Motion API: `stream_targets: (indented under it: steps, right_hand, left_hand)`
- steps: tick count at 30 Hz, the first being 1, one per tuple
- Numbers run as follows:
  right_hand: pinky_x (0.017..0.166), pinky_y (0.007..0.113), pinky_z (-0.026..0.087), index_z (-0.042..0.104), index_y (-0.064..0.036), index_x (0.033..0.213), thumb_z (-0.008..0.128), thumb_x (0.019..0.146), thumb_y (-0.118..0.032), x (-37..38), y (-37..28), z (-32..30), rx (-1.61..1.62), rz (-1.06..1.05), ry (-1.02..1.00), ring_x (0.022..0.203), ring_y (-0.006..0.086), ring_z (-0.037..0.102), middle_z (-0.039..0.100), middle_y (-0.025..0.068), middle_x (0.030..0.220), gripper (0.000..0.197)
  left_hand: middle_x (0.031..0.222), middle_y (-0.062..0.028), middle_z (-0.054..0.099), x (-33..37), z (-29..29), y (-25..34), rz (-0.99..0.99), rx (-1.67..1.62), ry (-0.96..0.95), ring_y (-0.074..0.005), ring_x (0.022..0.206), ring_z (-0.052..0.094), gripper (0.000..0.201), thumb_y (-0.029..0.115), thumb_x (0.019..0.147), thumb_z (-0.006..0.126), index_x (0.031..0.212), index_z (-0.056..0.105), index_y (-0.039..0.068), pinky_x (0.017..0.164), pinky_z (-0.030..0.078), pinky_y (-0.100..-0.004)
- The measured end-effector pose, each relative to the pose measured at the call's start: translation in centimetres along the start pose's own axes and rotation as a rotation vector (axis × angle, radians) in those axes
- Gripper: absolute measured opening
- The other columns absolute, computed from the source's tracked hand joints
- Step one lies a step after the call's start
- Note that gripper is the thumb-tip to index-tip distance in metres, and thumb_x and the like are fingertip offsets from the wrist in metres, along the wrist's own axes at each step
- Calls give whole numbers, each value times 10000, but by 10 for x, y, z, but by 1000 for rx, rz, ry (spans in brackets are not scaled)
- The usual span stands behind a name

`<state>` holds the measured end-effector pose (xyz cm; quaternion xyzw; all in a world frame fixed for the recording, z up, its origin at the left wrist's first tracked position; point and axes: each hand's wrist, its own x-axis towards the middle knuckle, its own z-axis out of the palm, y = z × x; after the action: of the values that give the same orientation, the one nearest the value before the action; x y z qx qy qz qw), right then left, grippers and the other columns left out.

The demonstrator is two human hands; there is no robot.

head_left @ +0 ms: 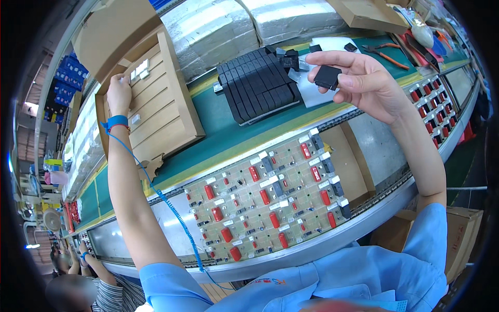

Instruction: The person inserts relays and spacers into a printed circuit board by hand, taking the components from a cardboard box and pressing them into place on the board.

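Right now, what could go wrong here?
1. With the left hand in the cardboard box, its blue coiled cord hangs close by the circuit boards and might snag their standing components.
2. The right hand's grip on the small black part is thumb-and-finger, so it could slip and drop.

Right grip [377, 86] pinching black block [327, 77], circuit boards [244, 196]

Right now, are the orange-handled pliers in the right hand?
No, the right hand holds a black block; the pliers lie on the green bench.
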<state>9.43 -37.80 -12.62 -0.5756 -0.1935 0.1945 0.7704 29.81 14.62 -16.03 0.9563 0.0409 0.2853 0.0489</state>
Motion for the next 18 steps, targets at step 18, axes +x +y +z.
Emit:
stream_targets:
  steps: [18]
  right_hand:
    - [619, 231, 476, 653, -48, 1081, 659, 809, -84, -71, 46, 91, -852, -75, -31, 695, 102, 568, 581, 50, 891, 274]
  left_hand:
    - [965, -150, 490, -78, -148, -117, -941, -2563, -474, -191, 795, 501, 332, -15, 930, 475, 1219, 375, -146, 620, 446, -247]
